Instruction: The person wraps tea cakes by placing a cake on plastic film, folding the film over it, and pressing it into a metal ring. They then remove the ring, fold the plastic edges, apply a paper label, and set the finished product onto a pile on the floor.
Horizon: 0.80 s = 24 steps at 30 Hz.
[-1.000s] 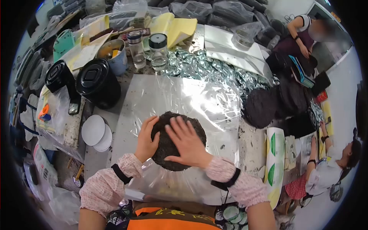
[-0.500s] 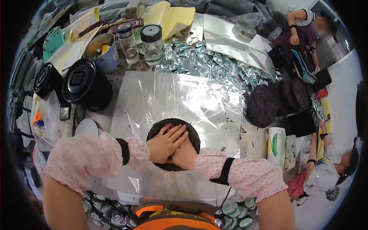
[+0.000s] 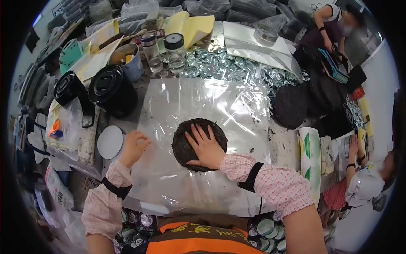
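A dark, flat, round cake of pressed material (image 3: pixel 179 146) lies on a clear plastic sheet (image 3: pixel 169 101) over the worktop. My right hand (image 3: pixel 205 146) is spread flat on top of it, palm down, covering much of its middle and right. My left hand (image 3: pixel 134 146) is off to the left, above the sheet's edge and apart from the cake. Its fingers are loosely bent and point right, and nothing shows in them. Beside that hand is a white round disc (image 3: pixel 111 142).
Black lidded canisters (image 3: pixel 113 91) and glass jars (image 3: pixel 174 53) stand at the back left. Crumpled foil (image 3: pixel 237 67) runs along the back. More dark round cakes (image 3: pixel 290 108) lie to the right, near a green-and-white roll (image 3: pixel 310 156). Two people (image 3: pixel 366 182) work at the right.
My left hand has lifted off my right hand and moved left, toward the white disc. My right hand stays on the cake, its fingers now spread wider. The view has shifted slightly.
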Available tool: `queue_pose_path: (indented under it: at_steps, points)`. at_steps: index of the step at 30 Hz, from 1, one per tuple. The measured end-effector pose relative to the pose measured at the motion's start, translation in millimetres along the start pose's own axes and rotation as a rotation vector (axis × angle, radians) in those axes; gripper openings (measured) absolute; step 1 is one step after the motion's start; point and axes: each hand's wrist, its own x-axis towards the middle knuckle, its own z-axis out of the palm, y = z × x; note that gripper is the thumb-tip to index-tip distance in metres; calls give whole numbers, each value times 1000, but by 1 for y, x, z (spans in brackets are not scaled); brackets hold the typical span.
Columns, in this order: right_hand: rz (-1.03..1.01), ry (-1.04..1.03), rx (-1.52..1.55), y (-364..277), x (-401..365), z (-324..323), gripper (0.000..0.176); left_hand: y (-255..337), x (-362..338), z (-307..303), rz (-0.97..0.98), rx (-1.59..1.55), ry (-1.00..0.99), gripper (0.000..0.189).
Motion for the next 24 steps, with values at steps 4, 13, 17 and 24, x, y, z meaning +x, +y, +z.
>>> queue_pose_path:
  at_steps: [4,13,17,24]
  points:
    - [0,-9,-7,-2,-1,-3,102,67,-9,-17,127,-309,311,12]
    - [161,88,233,-19,-6,-1,83,114,-47,91,799,405,-89,113]
    - [355,620,339,5,-52,-32,57,127,-47,105,677,406,-88,82]
    - [1060,120,1235,39,-194,-70,51,129,-42,142,409,285,105,29]
